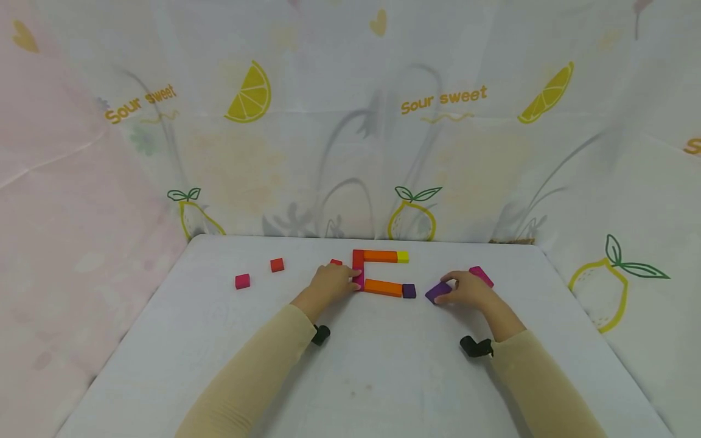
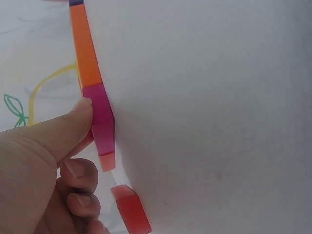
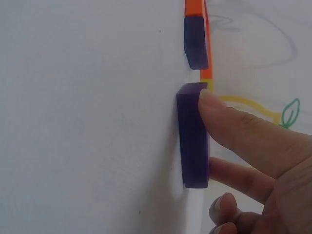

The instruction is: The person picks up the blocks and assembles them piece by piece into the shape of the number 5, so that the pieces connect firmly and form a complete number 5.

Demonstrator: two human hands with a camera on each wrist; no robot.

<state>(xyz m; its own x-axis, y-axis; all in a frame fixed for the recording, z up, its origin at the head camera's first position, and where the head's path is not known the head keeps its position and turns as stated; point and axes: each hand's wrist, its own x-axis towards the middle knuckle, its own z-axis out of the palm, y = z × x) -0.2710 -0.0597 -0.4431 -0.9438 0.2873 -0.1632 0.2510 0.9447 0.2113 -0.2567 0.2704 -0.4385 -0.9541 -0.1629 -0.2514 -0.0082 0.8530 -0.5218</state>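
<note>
While L hand [image 1: 331, 283] pinches the magenta block [image 2: 101, 105] abutting an orange bar [image 1: 383, 288], R hand [image 1: 468, 289] grips a purple block [image 1: 438, 292] (near, but apart from, sm. dark cube [image 1: 409, 291]).

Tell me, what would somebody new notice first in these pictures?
Probably the bright block shape near the back of the white table, with two orange bars reaching rightward. Next, the left hand grips a magenta block in that shape, and the right hand holds a purple block just off its right side. Behind, big yellow lemon slices decorate the cloth.
</note>
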